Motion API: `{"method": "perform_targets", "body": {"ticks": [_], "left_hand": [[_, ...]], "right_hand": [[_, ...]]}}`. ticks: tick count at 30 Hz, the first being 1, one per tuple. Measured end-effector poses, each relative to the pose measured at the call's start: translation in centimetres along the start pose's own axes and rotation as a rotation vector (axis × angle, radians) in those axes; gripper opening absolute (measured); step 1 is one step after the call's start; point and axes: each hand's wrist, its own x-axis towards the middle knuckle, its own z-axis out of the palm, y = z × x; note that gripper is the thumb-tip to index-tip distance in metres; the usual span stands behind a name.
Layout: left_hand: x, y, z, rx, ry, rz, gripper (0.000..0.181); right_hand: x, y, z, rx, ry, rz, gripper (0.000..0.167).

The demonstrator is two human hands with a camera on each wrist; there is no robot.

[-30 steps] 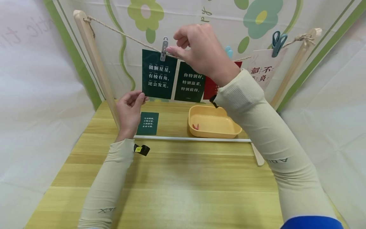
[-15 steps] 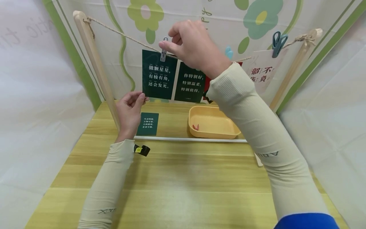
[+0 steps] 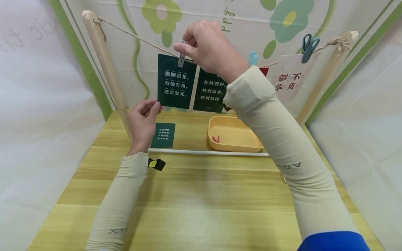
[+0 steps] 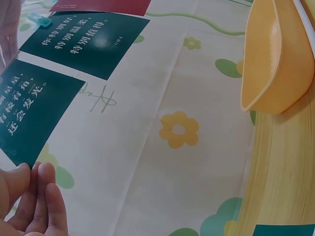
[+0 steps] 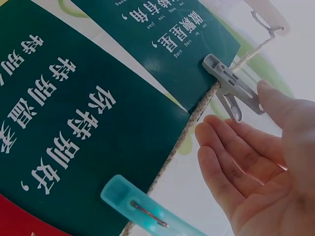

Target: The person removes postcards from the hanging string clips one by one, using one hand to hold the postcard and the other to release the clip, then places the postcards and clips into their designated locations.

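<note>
My left hand point(image 3: 142, 120) pinches the lower left corner of a dark green card point(image 3: 173, 82) between thumb and fingers. White characters cover this card, which hangs from a twine line under a grey clothespin point(image 5: 229, 81). At the clothespin's handles is my right hand point(image 5: 266, 162), thumb on one handle and the index finger at the other. The pin's nose bites on the card's top edge and the twine point(image 5: 179, 140). Beside it hangs a second green card point(image 3: 209, 91), held by a light blue clothespin point(image 5: 142, 206). My right forearm hides much of a red card point(image 5: 19, 221) in the head view.
Wooden posts point(image 3: 105, 59) carry the twine at both sides. A pale card point(image 3: 292, 76) hangs at right under a dark teal clothespin point(image 3: 309, 48). On the table lie a small green card point(image 3: 163, 135) and a yellow tray point(image 3: 238, 148) with a red clothespin point(image 3: 216, 139), near a white rod point(image 3: 201, 152).
My right hand has shifted left, its thumb going from beside the grey clothespin onto the handles. The left hand stays at the card's corner.
</note>
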Motion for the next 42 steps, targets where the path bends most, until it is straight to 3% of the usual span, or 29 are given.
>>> {"method": "perform_targets", "body": {"ticks": [12, 31, 42], "left_hand": [[-0.10, 0.16, 0.15, -0.008, -0.002, 0.017, 0.021], [-0.07, 0.19, 0.20, -0.019, 0.004, 0.031, 0.018], [-0.11, -0.02, 0.45, -0.013, -0.006, 0.042, 0.018]], "right_hand": [[0.30, -0.24, 0.14, -0.011, 0.026, -0.002, 0.042], [0.00, -0.58, 0.67, 0.032, 0.193, -0.028, 0.034], [-0.09, -0.25, 0.47, 0.031, 0.251, -0.050, 0.035]]}}
